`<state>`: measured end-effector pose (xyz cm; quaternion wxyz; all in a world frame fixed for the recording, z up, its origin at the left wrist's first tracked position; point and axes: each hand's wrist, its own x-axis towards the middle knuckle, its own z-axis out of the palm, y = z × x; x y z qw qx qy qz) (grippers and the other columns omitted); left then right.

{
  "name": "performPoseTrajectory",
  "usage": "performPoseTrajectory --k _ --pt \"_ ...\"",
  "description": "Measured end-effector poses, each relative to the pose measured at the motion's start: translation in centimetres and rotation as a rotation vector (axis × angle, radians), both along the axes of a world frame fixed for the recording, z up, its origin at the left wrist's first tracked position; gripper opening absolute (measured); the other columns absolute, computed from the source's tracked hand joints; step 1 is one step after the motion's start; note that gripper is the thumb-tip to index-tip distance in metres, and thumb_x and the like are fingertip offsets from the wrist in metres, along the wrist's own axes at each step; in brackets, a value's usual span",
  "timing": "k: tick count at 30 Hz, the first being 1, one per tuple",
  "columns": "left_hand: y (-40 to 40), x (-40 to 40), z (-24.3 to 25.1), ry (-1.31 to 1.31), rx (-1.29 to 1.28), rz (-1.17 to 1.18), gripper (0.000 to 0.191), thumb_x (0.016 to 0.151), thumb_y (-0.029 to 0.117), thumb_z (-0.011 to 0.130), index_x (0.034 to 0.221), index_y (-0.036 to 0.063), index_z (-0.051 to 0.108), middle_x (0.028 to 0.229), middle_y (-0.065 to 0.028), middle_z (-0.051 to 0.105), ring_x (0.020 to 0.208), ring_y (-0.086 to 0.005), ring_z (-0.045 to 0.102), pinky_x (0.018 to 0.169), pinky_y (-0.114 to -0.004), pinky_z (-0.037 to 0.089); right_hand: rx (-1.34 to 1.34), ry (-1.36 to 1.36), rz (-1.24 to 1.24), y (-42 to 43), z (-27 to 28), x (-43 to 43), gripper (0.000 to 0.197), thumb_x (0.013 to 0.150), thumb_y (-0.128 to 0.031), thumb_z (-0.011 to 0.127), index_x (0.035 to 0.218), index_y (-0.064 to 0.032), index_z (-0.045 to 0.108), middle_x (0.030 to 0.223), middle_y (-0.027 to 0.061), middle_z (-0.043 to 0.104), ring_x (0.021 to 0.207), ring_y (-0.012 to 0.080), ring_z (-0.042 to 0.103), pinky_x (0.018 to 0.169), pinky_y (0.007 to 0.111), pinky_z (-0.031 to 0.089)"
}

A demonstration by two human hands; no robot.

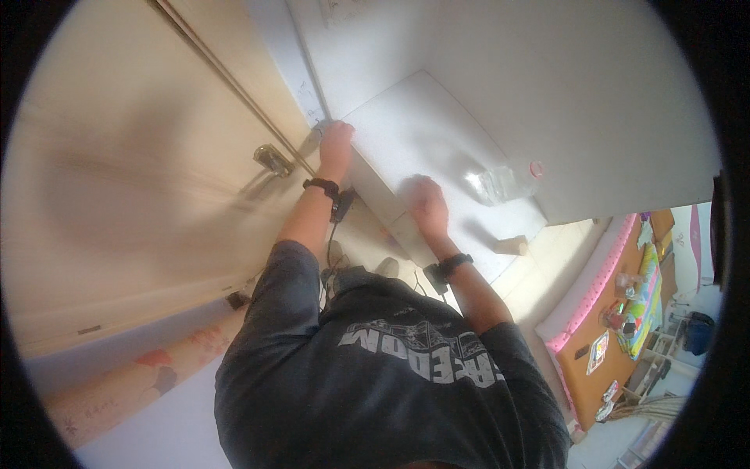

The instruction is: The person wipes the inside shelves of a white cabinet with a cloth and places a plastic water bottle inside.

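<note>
My left hand (337, 146) is at the far left corner of a white tiled ledge (410, 123), close to the door frame. Its fingers are curled and turned away, so I cannot see whether they hold anything. Over the front part of the ledge is my right hand (428, 208), fingers bent and blurred; what may be inside it is hidden. To its right is a clear plastic bottle (501, 184) with a pinkish ring (536, 169) at its top. A short tan cylindrical piece (511, 245) stands nearer the ledge's right end.
A cream door (129, 146) with a metal handle (273, 160) is close on the left. A grey-white wall (574, 105) rises behind the ledge. Cables hang from the devices on both wrists. At the right is a bed with a brown surface (571, 375) and pink-edged padding (586, 281).
</note>
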<state>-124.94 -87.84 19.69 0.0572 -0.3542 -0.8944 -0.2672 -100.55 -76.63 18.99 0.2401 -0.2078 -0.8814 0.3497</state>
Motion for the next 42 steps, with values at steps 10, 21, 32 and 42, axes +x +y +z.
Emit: performPoseTrajectory --k 10,21,32,42 --pt "0.6 2.8 -0.7 0.032 0.061 0.000 0.014 0.085 0.005 0.059 0.094 0.0072 0.069 0.088 -0.0140 0.065 0.086 -0.0350 0.062 0.077 -0.043 0.050 -0.003 -0.048 -0.153 2.3 0.0 5.0 0.048 0.079 0.006 0.048 0.126 -0.0028 0.054 0.137 0.0145 0.050 0.127 0.0356 0.046 0.108 0.040 0.038" --pt "-0.1 -2.0 0.4 0.049 0.056 -0.015 0.009 0.081 0.010 0.065 0.086 0.0104 0.073 0.087 -0.0101 0.065 0.082 -0.0301 0.062 0.078 -0.039 0.050 0.165 -0.101 -0.138 2.4 -1.5 5.0 0.048 0.078 0.001 0.052 0.126 -0.0043 0.054 0.136 0.0139 0.050 0.129 0.0347 0.044 0.112 0.042 0.035" --pt "-0.6 3.9 1.0 -0.050 -0.018 -0.222 0.014 0.081 0.010 0.059 0.084 0.0108 0.073 0.089 -0.0105 0.066 0.086 -0.0298 0.063 0.075 -0.041 0.050 0.113 -0.090 -0.149 2.0 -0.1 5.0 0.045 0.080 -0.002 0.054 0.125 -0.0056 0.055 0.136 0.0143 0.050 0.128 0.0350 0.045 0.112 0.042 0.034" --pt "0.1 1.3 -0.9 -0.011 0.093 -0.130 0.015 0.084 0.011 0.056 0.085 0.0085 0.071 0.082 -0.0109 0.068 0.082 -0.0309 0.063 0.074 -0.040 0.050 0.171 -0.114 -0.152 1.5 1.3 4.6 0.044 0.080 -0.004 0.054 0.124 -0.0061 0.054 0.135 0.0145 0.050 0.128 0.0344 0.044 0.111 0.042 0.035"
